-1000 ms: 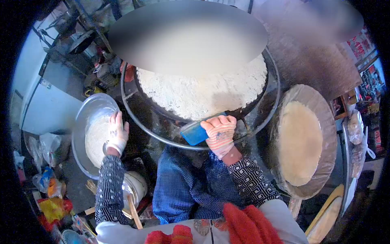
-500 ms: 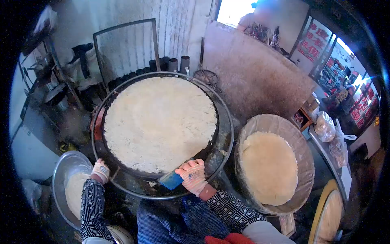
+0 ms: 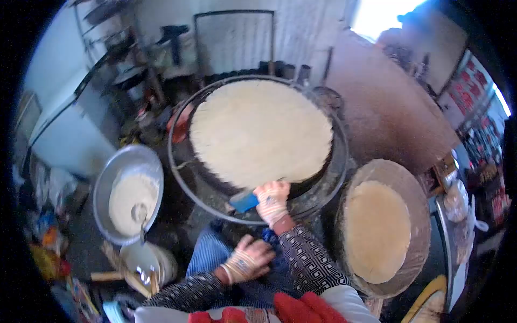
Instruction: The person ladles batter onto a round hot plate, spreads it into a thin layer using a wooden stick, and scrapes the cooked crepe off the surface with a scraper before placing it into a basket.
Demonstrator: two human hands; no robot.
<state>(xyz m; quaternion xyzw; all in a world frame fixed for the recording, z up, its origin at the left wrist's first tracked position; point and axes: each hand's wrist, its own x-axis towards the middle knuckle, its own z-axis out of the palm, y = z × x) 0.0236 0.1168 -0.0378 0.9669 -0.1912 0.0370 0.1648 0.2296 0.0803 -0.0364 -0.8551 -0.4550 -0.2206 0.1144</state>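
Where your left hand was reaching toward the metal bowl a moment ago, it has now drawn back over your lap, short of the griddle's near edge. Its gloved fingers are bent and loosely spread, with nothing visible in that grip; the palm faces away, so you cannot be sure it is bare. Your right hand remains at the griddle's near edge, its grip closed around a blue scraper that points left toward the outer metal ring. The work at the griddle therefore appears to rest with your right hand alone. A broad, pale sheet covers most of the griddle, leaving a dark margin along the near and right edges. With your left hand away, the ladle shows at the bowl's near edge, dipped in batter. To the griddle's right, a wrapped basket holds another round sheet. Your right fingers hide part of the scraper, and motion blur softens the griddle, so whether its blade touches the sheet cannot be told. A person at upper right is blurred, and the bottom of the view cuts off your lap.
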